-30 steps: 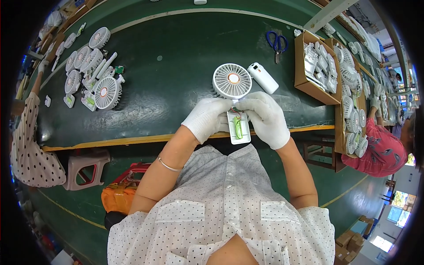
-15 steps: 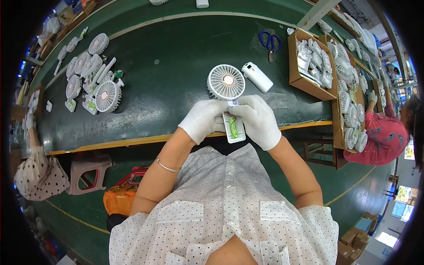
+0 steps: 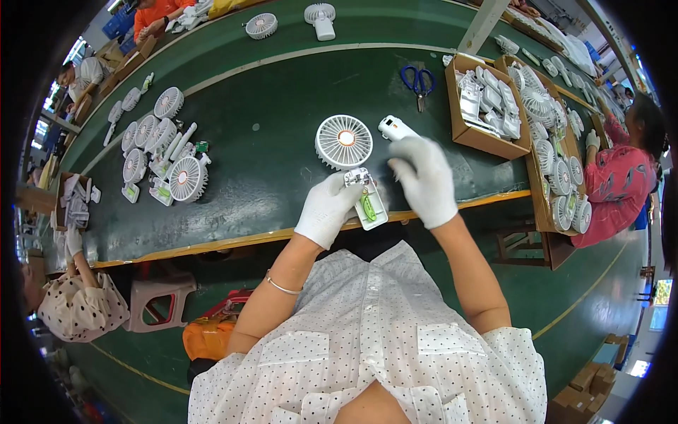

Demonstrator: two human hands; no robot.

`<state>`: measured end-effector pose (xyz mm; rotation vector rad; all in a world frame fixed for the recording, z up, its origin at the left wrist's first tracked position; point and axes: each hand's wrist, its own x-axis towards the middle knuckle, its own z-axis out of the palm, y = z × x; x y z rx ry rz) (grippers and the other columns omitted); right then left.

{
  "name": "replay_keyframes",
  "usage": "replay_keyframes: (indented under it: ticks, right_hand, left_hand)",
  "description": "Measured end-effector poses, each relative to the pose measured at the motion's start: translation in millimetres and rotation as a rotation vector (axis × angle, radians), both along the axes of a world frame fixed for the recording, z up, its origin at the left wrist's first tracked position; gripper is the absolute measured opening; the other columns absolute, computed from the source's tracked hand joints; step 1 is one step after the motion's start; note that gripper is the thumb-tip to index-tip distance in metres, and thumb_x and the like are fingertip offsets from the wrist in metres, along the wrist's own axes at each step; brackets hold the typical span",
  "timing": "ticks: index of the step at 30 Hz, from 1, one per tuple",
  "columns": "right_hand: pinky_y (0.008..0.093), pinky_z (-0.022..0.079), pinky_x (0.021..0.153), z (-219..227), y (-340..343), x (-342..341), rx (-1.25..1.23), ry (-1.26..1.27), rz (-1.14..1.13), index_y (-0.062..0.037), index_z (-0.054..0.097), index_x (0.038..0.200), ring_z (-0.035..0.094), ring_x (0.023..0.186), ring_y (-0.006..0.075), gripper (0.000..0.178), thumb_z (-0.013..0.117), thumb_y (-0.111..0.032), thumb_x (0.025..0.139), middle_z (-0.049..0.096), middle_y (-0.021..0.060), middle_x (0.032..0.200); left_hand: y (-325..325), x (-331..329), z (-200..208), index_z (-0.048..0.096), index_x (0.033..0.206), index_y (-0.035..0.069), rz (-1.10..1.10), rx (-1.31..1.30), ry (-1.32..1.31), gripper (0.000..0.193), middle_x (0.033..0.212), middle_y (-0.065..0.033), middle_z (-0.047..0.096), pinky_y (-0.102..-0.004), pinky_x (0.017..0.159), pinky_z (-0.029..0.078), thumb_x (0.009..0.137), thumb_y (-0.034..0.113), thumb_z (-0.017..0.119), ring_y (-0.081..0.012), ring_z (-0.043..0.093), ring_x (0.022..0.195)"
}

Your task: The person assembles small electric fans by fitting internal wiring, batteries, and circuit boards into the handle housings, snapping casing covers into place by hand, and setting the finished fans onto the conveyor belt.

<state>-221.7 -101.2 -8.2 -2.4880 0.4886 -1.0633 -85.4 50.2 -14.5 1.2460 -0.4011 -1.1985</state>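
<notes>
My left hand (image 3: 325, 208), in a white glove, is closed on the opened handle of a white handheld fan (image 3: 344, 142). Its round slatted head, with an orange ring at the hub, points away from me. Inside the handle shell (image 3: 379, 209) lies a green-wrapped battery (image 3: 368, 205). My right hand (image 3: 427, 177), gloved too, hovers to the right of the fan with thumb and fingers apart and nothing between them. Just beyond its fingers is a white handle cover (image 3: 395, 128) on the table, its near end hidden by the hand.
Blue-handled scissors (image 3: 418, 83) lie farther back. To the right stand a cardboard box (image 3: 494, 141) of white shells and a longer box of fans (image 3: 540, 205). Several fans (image 3: 188, 178) cluster on the left. Co-workers sit on both sides, one in a red top (image 3: 621, 177).
My right hand has let go of the fan and moved right, toward the white handle cover. My left hand keeps hold of the handle. The whole view has shifted slightly.
</notes>
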Motion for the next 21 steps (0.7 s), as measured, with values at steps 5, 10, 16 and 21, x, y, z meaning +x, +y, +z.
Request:
replay_keyframes:
  ticks: [5,10,16,21]
  right_hand:
    - [0.0447,0.046,0.100,-7.3,-32.3,-1.7,-0.083,0.253,-0.291,-0.0089,0.062,0.129,0.059,0.115,0.0383,0.054,0.078,-0.014,0.078,0.065,0.0157,0.121]
    - [0.0425,0.049,0.097,6.8,-1.3,-6.2,0.085,0.310,-0.136,-0.0056,0.062,0.126,0.062,0.111,0.0362,0.050,0.075,-0.012,0.078,0.066,0.0167,0.118]
    - [0.0373,0.055,0.087,16.0,71.3,-8.6,0.327,0.112,0.096,-0.0066,0.063,0.129,0.067,0.101,0.0316,0.051,0.072,-0.010,0.079,0.065,0.0171,0.116]
    - [0.0366,0.055,0.085,9.3,79.2,-5.9,0.405,0.165,0.035,-0.0080,0.062,0.134,0.067,0.098,0.0305,0.056,0.073,-0.011,0.079,0.063,0.0174,0.116]
  left_hand:
    - [3.3,-2.3,-8.2,0.057,0.117,-0.010,0.013,0.000,-0.117,0.031,0.116,-0.0165,0.068,-0.0365,0.088,0.060,0.095,0.011,0.056,-0.0227,0.069,0.102]
    - [14.8,1.9,-2.9,0.061,0.113,-0.008,0.123,0.010,-0.272,0.029,0.107,-0.0131,0.069,-0.0320,0.083,0.056,0.095,0.015,0.059,-0.0167,0.068,0.094]
    - [18.8,2.1,0.3,0.063,0.111,-0.004,0.206,0.036,-0.649,0.028,0.094,-0.0178,0.071,-0.0345,0.079,0.054,0.092,0.016,0.058,-0.0230,0.070,0.086]
    - [20.8,3.1,24.6,0.060,0.119,0.000,0.100,0.122,-0.788,0.033,0.096,-0.0207,0.071,-0.0385,0.080,0.054,0.090,0.016,0.058,-0.0293,0.072,0.088]
